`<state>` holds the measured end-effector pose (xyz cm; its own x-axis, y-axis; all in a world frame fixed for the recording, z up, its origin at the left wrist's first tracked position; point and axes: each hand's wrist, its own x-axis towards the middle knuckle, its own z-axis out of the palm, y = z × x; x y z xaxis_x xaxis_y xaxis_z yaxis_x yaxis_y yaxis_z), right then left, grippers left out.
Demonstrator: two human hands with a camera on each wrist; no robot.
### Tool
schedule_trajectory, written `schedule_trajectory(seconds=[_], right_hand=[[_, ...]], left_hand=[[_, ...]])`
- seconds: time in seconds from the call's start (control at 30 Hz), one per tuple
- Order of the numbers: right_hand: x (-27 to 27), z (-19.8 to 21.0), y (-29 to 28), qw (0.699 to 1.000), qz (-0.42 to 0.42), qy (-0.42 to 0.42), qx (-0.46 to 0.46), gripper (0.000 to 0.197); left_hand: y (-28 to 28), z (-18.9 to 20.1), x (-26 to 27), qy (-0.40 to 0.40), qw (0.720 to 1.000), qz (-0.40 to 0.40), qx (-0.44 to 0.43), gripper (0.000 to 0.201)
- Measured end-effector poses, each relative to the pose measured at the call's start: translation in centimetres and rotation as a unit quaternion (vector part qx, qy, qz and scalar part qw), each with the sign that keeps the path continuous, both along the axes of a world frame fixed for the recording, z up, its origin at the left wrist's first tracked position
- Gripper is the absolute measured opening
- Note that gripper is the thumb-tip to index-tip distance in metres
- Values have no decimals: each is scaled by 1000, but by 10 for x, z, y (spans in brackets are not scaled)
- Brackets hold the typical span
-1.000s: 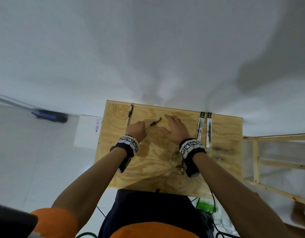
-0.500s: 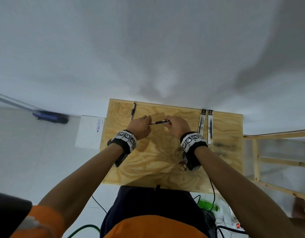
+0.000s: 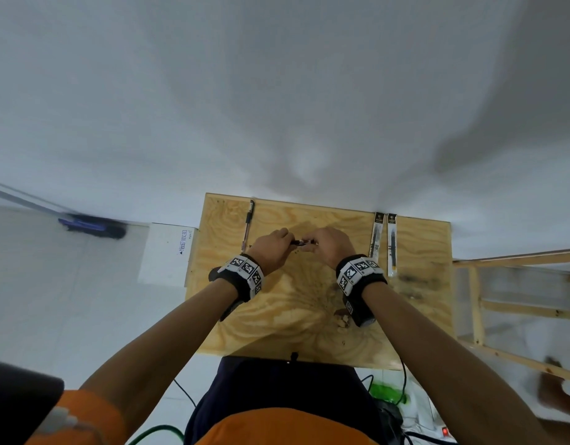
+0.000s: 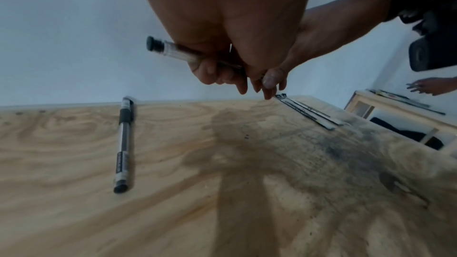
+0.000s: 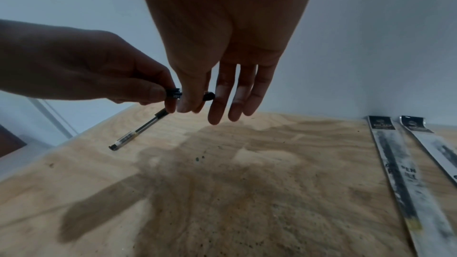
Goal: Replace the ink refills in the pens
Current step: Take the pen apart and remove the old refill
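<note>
Both hands hold one clear pen [image 3: 299,242] with black ends just above the plywood table [image 3: 293,316]. My left hand [image 3: 272,248] grips its barrel [image 4: 178,52], the black end cap sticking out to the left. My right hand [image 3: 328,247] pinches the pen's other end [image 5: 209,96] with thumb and forefinger; its other fingers hang straight. A second capped pen [image 3: 248,224] lies flat at the table's far left [image 4: 123,142]. Two packaged refills [image 3: 384,242] lie side by side at the far right [image 5: 400,173].
The table stands against a white wall. A white box [image 3: 168,252] sits on the floor to its left, a wooden frame [image 3: 515,300] to its right. Another person's hand [image 4: 430,85] shows over a neighbouring table. Cables [image 3: 402,390] lie on the floor by my legs.
A second ago only my left hand held the pen, the right lying open on the table. The right hand came up and pinched the pen's end; both hands have closed in together.
</note>
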<state>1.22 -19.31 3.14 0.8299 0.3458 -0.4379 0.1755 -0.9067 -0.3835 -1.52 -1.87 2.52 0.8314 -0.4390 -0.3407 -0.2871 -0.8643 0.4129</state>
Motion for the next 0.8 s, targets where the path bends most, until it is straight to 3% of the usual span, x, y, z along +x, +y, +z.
schedule_trajectory(seconds=[0.17,0.37,0.57,0.8], right_hand=[[-1,-2,1,999,28,-27,-1,28],[2,-9,3,999,39,-28,-9,27],[-3,-25,-10,998,9,-24,-52,31],[-20,-50,-23,998,6,-34,-58,21]], left_hand=[[4,-3,-3,-8,1000,-3,18,35],[14,-10,-2,17,999,50,10,40],[27,-21,-9,42,994,99,-24,33],[36,-30,-16,63,988,142,-24,28]])
